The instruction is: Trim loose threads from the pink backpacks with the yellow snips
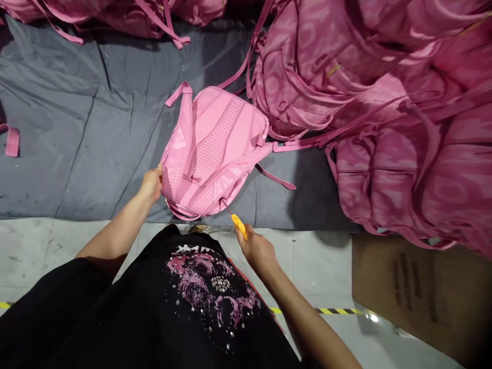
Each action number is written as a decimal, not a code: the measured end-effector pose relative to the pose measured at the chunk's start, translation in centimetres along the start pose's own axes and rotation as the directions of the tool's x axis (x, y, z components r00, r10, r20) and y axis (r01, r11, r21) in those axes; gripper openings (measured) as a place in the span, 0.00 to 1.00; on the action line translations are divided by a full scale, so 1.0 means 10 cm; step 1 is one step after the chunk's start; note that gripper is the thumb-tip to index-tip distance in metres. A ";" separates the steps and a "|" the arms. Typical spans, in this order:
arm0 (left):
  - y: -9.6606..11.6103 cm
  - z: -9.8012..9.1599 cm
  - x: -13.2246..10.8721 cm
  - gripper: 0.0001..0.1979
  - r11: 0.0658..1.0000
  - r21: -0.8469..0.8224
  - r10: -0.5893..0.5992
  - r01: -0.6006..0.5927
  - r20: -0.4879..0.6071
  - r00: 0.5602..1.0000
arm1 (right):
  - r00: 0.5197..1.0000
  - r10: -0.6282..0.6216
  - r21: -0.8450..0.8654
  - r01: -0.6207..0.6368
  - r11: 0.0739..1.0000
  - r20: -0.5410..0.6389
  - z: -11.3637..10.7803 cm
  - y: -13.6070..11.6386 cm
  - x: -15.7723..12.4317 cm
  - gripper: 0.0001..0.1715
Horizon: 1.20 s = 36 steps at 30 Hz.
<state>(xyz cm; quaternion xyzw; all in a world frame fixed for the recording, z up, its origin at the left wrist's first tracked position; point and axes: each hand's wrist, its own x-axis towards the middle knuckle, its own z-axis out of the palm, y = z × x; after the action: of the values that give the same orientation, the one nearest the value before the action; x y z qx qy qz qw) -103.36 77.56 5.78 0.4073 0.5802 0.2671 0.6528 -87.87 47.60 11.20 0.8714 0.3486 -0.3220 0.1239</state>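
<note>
A pink backpack [217, 148] lies on a grey cloth, its padded, perforated back panel and shoulder straps facing up. My left hand [152, 183] pinches the left side of the bag near its lower corner. In my right hand [258, 251] is a yellow-handled tool [239, 225] with a thin, dark tip. That tip points up and left and meets the bag's lower edge, close to the base of the right strap. What exactly the tip touches is too small to make out.
Several pink patterned backpacks [307, 66] are heaped at the right, their straps trailing toward the bag. More pink bags [115, 15] line the far edge of the grey cloth [96, 128]. A brown cardboard box [407, 287] stands on the floor at lower right.
</note>
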 end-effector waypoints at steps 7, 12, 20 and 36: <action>0.03 0.07 0.32 0.18 0.935 -0.104 -0.271 0.340 0.409 0.871 | 0.993 0.110 0.097 -0.106 0.990 -0.043 0.41 -0.43 0.22 0.24; -0.11 0.11 0.35 0.29 0.956 -0.059 -0.203 0.287 0.574 0.794 | 0.988 0.148 0.129 -0.140 0.982 -0.048 0.51 -0.55 0.32 0.24; -0.21 0.01 0.50 0.41 0.911 -0.087 -0.216 0.404 0.734 0.644 | 0.955 0.285 0.161 -0.271 0.949 -0.076 0.49 -0.59 0.25 0.22; -0.23 0.24 0.56 0.48 0.773 -0.241 -0.154 0.587 0.826 0.542 | 0.959 0.282 0.343 -0.277 0.898 0.036 0.68 -0.82 -0.53 0.20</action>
<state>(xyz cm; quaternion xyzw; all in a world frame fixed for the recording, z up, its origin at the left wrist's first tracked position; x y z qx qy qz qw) -100.26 80.44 0.81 0.1614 0.2321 0.0553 0.9576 -99.65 47.79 9.49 0.9229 0.1592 -0.3503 0.0117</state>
